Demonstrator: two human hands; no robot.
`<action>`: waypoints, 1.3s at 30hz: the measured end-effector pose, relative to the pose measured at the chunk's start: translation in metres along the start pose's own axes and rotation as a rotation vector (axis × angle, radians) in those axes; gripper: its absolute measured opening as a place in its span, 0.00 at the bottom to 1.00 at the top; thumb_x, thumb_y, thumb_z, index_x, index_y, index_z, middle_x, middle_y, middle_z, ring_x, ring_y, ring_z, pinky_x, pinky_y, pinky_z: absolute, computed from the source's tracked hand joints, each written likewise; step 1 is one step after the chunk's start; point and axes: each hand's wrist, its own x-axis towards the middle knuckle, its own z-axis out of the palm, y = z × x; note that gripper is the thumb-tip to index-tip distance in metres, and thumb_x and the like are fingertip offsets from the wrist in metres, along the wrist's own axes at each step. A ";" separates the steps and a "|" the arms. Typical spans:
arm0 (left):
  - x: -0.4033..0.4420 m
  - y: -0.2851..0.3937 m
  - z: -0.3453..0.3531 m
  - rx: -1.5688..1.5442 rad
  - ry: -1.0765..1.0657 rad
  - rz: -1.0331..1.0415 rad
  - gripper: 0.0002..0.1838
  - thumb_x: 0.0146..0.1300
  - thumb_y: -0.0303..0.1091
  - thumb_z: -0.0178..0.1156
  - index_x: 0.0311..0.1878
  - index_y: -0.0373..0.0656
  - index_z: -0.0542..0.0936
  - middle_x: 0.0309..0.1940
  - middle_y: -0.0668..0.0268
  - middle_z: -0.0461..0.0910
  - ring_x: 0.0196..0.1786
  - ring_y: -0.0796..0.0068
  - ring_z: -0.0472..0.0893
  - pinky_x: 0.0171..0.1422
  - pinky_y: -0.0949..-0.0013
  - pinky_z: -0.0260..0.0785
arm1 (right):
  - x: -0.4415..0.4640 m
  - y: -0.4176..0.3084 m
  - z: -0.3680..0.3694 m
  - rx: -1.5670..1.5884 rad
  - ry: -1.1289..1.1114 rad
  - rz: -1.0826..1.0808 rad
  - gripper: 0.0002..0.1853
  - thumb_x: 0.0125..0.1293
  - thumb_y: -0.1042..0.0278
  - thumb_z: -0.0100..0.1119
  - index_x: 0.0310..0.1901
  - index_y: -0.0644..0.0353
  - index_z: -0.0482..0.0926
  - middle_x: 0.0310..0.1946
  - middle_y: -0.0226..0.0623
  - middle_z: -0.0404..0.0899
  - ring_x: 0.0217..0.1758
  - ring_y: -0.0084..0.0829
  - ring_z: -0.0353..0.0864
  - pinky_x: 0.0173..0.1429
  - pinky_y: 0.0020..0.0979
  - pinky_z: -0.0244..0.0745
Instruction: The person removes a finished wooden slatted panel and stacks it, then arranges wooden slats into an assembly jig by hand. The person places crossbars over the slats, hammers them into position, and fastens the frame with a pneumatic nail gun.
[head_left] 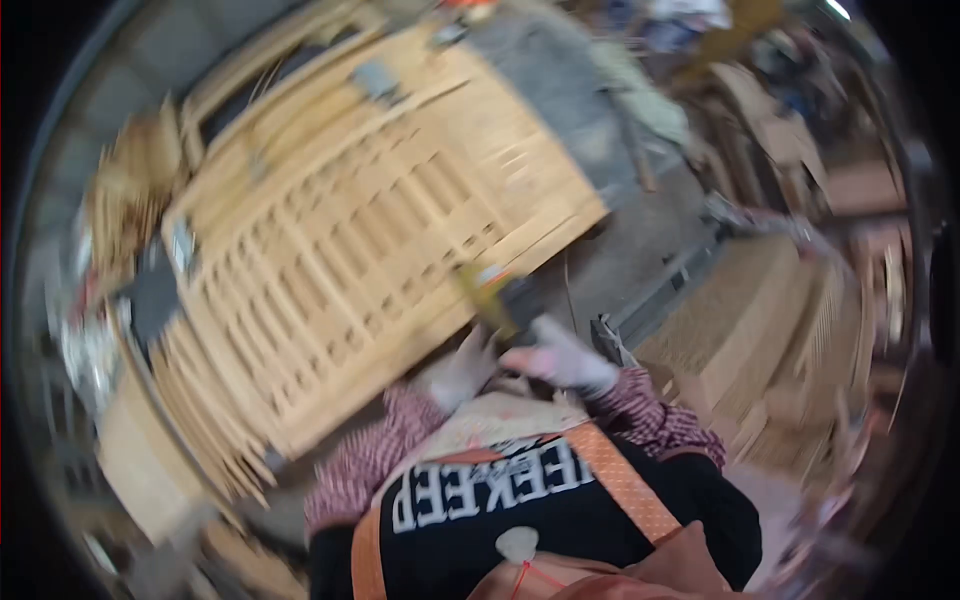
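Everything is smeared by motion. My right hand (565,357), in a white glove with bare fingertips showing, is closed around the dark end of a yellow-and-black tool (492,298). Its kind is too blurred to make out. The tool points up and left over the near edge of a slatted wooden panel (350,225). Close on the left is my left hand (462,372), also gloved, below the tool and beside the panel's edge; its fingers are too blurred to read. The panel has rows of slots between pale slats.
Grey metal blocks (374,80) lie on the boards beyond the slats. Stacked wood strips (215,400) stand at the left. On the right are a grey surface (620,240) and a pile of long boards (730,310). Cluttered timber fills the far right.
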 end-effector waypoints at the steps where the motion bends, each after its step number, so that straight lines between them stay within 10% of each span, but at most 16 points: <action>1: 0.015 0.007 0.007 -0.018 0.046 -0.312 0.26 0.60 0.26 0.59 0.62 0.43 0.65 0.45 0.62 0.75 0.39 0.73 0.77 0.40 0.74 0.71 | -0.006 -0.019 -0.021 0.107 0.001 0.179 0.33 0.55 0.66 0.59 0.64 0.64 0.64 0.40 0.39 0.79 0.36 0.30 0.77 0.42 0.27 0.72; 4: 0.058 -0.026 0.036 -0.056 0.104 -0.179 0.17 0.65 0.28 0.56 0.57 0.41 0.69 0.41 0.66 0.78 0.39 0.74 0.76 0.43 0.74 0.69 | -0.005 -0.049 -0.060 0.440 0.101 0.325 0.33 0.55 0.70 0.57 0.65 0.63 0.62 0.36 0.41 0.79 0.31 0.31 0.76 0.35 0.25 0.72; 6: 0.085 -0.048 0.048 -0.160 0.176 -0.171 0.32 0.47 0.30 0.69 0.58 0.38 0.69 0.47 0.61 0.77 0.45 0.73 0.75 0.54 0.73 0.67 | -0.002 -0.041 -0.086 0.461 0.148 0.348 0.31 0.57 0.70 0.54 0.64 0.64 0.62 0.33 0.42 0.78 0.26 0.29 0.74 0.30 0.26 0.71; 9: 0.107 -0.054 0.049 -0.311 0.169 -0.147 0.31 0.48 0.29 0.67 0.57 0.38 0.70 0.48 0.61 0.78 0.45 0.73 0.75 0.54 0.73 0.68 | 0.012 -0.043 -0.092 0.318 0.296 0.291 0.30 0.59 0.66 0.53 0.62 0.67 0.62 0.26 0.42 0.74 0.17 0.27 0.67 0.21 0.25 0.65; 15: 0.140 -0.091 0.048 -0.227 0.201 -0.258 0.29 0.51 0.21 0.64 0.59 0.41 0.70 0.45 0.65 0.79 0.44 0.76 0.75 0.46 0.75 0.72 | 0.021 -0.038 -0.105 0.297 0.292 0.361 0.25 0.61 0.72 0.52 0.60 0.68 0.65 0.28 0.40 0.75 0.20 0.28 0.70 0.23 0.25 0.68; 25: 0.144 -0.070 0.050 -0.157 0.276 -0.220 0.43 0.44 0.41 0.74 0.62 0.37 0.64 0.52 0.56 0.77 0.49 0.72 0.76 0.57 0.70 0.70 | 0.029 -0.025 -0.119 0.263 0.277 0.370 0.28 0.60 0.73 0.49 0.63 0.69 0.60 0.24 0.41 0.71 0.16 0.27 0.66 0.18 0.23 0.61; 39: 0.128 -0.042 0.042 0.000 0.295 -0.435 0.30 0.51 0.36 0.67 0.59 0.42 0.72 0.50 0.61 0.80 0.49 0.71 0.77 0.54 0.71 0.70 | 0.034 -0.026 -0.109 0.096 0.271 0.403 0.26 0.60 0.72 0.50 0.61 0.69 0.62 0.23 0.39 0.72 0.16 0.26 0.65 0.19 0.23 0.62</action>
